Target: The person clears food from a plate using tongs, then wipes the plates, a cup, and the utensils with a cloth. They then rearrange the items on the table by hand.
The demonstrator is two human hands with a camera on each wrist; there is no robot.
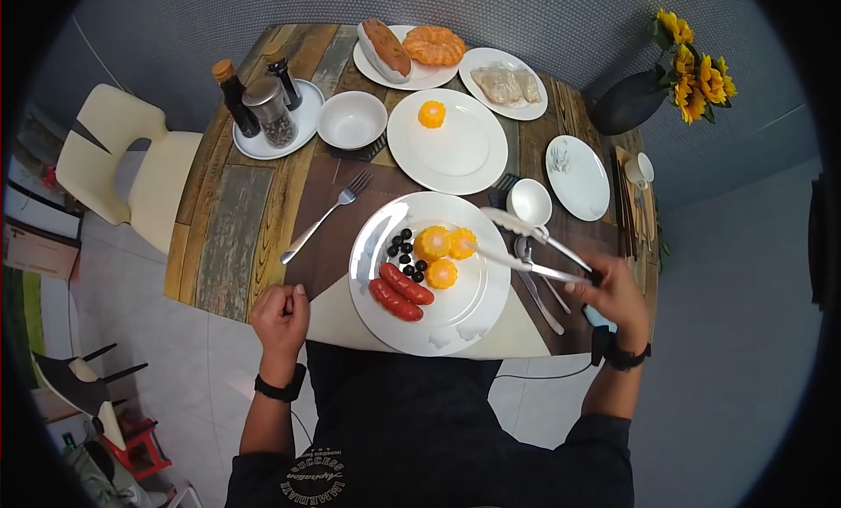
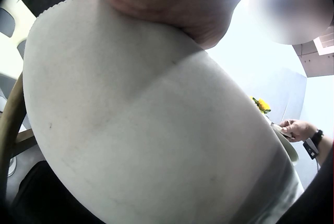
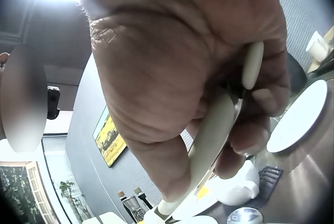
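Note:
My right hand [image 1: 606, 287] grips the handle end of pale tongs [image 1: 526, 238]; the right wrist view shows the fingers [image 3: 198, 78] curled round the tongs handle [image 3: 214, 140]. The tongs' arms stand apart, with their tips at the right side of a white plate [image 1: 455, 320]. Nothing shows between the tips. That plate carries three yellow corn pieces [image 1: 433, 243], two red sausages [image 1: 399, 291] and several black olives [image 1: 406, 250]. My left hand [image 1: 282, 305] rests as a curled fist on the table's near edge, left of the plate, with nothing in it.
Behind stand a second plate [image 1: 473, 153] with one corn piece [image 1: 431, 114], a white bowl [image 1: 351, 119], a fork [image 1: 326, 216], a small cup [image 1: 530, 201], a condiment tray [image 1: 307, 127], bread [image 1: 407, 48] and a sunflower vase [image 1: 631, 101]. A spoon and knife [image 1: 539, 293] lie under the tongs.

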